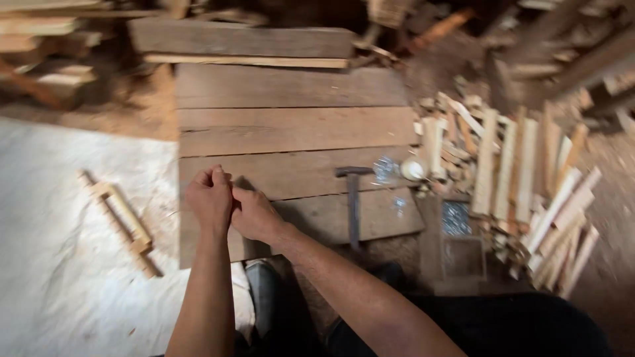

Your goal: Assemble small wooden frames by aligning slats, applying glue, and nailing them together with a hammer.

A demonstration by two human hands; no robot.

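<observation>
My left hand (209, 196) and my right hand (254, 215) are pressed together over the near left part of a platform of wide wooden planks (291, 129). Both hands have their fingers curled inward, touching each other; whether anything small sits between them is hidden. A hammer (353, 198) with a dark head and handle lies on the planks just right of my right hand, handle pointing toward me.
A small wooden frame piece (122, 218) lies on the white sheet (59, 218) at left. A pile of short wood slats (522, 178) sits at right, with a clear bag (387, 170), a small tub (413, 170) and a box of nails (456, 218) beside it. More boards lie at the back.
</observation>
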